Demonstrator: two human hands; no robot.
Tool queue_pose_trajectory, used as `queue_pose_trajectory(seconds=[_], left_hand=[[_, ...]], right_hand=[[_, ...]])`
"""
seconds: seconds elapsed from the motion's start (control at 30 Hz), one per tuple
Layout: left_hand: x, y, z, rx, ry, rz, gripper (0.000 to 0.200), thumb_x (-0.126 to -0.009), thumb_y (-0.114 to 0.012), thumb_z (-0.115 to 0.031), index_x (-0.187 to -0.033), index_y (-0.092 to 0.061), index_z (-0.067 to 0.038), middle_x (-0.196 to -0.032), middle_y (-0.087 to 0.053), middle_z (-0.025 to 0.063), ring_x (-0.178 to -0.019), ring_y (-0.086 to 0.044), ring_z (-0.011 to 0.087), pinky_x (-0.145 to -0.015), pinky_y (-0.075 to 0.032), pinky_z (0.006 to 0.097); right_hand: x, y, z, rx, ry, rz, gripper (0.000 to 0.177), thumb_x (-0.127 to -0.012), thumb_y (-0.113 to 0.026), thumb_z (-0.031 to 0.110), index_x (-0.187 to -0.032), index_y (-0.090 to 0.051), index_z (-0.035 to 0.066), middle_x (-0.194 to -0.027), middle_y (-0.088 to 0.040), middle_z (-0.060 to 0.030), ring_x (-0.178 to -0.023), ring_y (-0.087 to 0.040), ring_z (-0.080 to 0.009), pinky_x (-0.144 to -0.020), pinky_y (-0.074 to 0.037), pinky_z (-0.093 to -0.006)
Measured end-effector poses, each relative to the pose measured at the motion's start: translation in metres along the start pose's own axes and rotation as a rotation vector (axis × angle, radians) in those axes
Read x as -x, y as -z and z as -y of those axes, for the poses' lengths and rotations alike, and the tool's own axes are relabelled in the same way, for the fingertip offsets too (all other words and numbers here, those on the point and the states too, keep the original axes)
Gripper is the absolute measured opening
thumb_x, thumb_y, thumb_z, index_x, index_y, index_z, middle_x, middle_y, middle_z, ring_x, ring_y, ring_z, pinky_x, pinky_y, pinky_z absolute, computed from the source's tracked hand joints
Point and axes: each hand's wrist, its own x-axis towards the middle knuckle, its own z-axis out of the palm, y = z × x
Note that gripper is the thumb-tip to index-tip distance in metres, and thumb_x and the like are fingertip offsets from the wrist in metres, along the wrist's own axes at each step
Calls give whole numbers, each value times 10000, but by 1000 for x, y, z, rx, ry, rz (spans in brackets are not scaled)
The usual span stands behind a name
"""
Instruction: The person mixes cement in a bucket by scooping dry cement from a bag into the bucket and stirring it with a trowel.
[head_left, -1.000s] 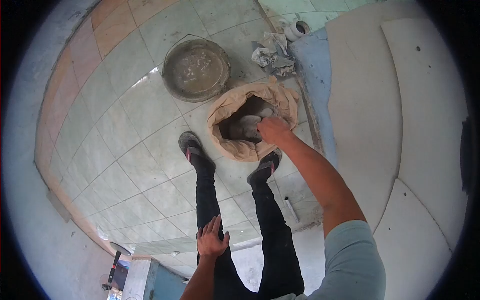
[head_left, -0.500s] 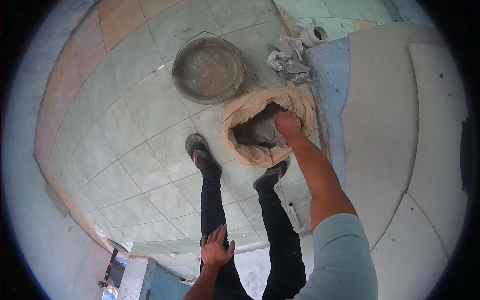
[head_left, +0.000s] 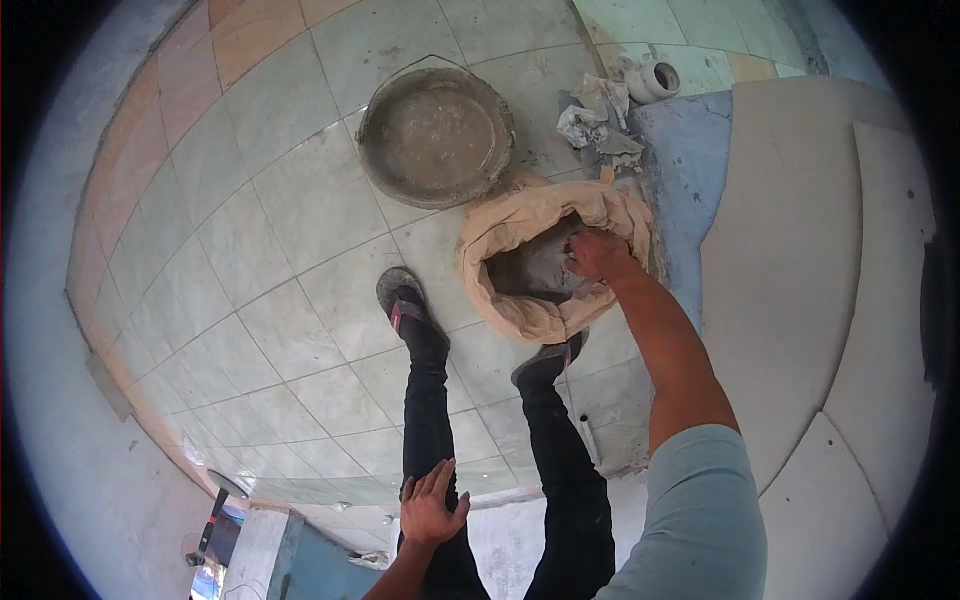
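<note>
A brown paper bag (head_left: 487, 222) with a rolled-down rim stands on the tiles before my feet, with grey powder (head_left: 545, 262) inside. My right hand (head_left: 597, 253) reaches into its mouth near the right rim, its fingers curled closed. What they hold, if anything, is hidden. My left hand (head_left: 431, 510) rests on the black trouser leg at my left knee, palm down and fingers stretched out. Just beyond the bag, a round bucket (head_left: 432, 140) with a wire handle holds a grey-brown wet mix.
Crumpled paper scraps (head_left: 600, 125) and a white pipe fitting (head_left: 652, 80) lie beyond the bag. Large pale boards (head_left: 790, 260) line the right side. A small tube (head_left: 590, 438) lies by my right leg. A long-handled tool (head_left: 212, 520) is at lower left.
My right hand has drawn slightly up inside the bag, its curled fingers now showing more. The whole view has shifted a little; my left hand stays on the leg.
</note>
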Motion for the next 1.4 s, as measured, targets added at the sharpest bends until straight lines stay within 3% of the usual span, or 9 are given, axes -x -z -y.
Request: queue_pose_trajectory(seconds=[0.23, 0.33, 0.43, 0.73, 0.93, 1.03, 1.13, 1.33, 1.4], left_hand=[[-1, 0, 7, -8, -27, 6, 706, -886, -697, -385, -1523, -486, -170, -1501, -570, 98, -1369, -554, 300, -1194, -343, 545], [4, 1, 11, 8, -30, 0, 697, -890, -694, -382, -1520, -491, -164, -1499, -573, 103, -1368, -556, 304, -1188, -352, 548], [3, -1, 19, 43, -42, -40, 672, -892, -691, -373, -1502, -510, -157, -1477, -592, 104, -1347, -573, 308, -1177, -368, 550], [3, -4, 32, 168, -37, -88, 624, -890, -698, -307, -1469, -540, -133, -1424, -630, 121, -1306, -601, 324, -1153, -398, 543], [1, 0, 29, 147, -51, -59, 614, -906, -694, -287, -1465, -527, -95, -1428, -621, 146, -1315, -590, 349, -1160, -392, 541], [1, -2, 28, 137, -38, -79, 633, -886, -697, -317, -1470, -538, -129, -1425, -630, 117, -1306, -600, 326, -1155, -390, 557], [1, -1, 25, 128, -44, -78, 641, -884, -695, -331, -1473, -537, -131, -1430, -627, 112, -1307, -600, 323, -1159, -385, 560], [1, -4, 22, 108, -24, -66, 640, -892, -682, -349, -1479, -534, -140, -1442, -617, 112, -1322, -590, 318, -1170, -377, 553], [0, -4, 18, 91, -23, -51, 636, -899, -686, -334, -1481, -529, -130, -1444, -612, 132, -1329, -582, 331, -1171, -379, 540]], right_hand=[[-11, -5, -2, 7, -28, -24, 344, -914, -689, 111, -1257, -707, 113, -1346, -663, -139, -1265, -639, -334, -1029, -556, -479], [-26, -16, -9, 51, 52, 6, 334, -909, -687, 112, -1242, -704, 107, -1335, -660, -142, -1242, -649, -346, -1022, -558, -482], [-17, -30, -9, -42, 53, -183, 279, -914, -672, 116, -1188, -723, 98, -1300, -663, -144, -1227, -650, -354, -1014, -558, -480], [-3, -15, 5, 42, 22, -175, 255, -940, -641, 131, -1169, -737, 69, -1251, -679, -165, -1168, -684, -344, -962, -580, -467], [-16, -18, 7, 96, 32, -159, 280, -953, -636, 245, -1130, -779, 81, -1190, -722, -182, -1136, -703, -317, -929, -579, -473], [-50, -29, 28, 118, -212, -208, 271, -972, -592, 233, -1086, -794, 93, -1204, -745, -126, -1127, -720, -304, -930, -593, -464], [-51, -39, 26, 106, -29, -269, 277, -969, -586, 252, -1088, -797, 118, -1230, -741, -125, -1131, -719, -294, -919, -595, -463], [-51, -33, 26, 50, 3, -199, 335, -997, -555, 311, -1145, -764, 95, -1236, -720, -160, -1149, -693, -339, -975, -561, -472], [-30, -32, 28, 58, -20, -289, 302, -988, -565, 292, -1099, -785, 117, -1200, -735, -115, -1148, -694, -313, -969, -563, -456]])
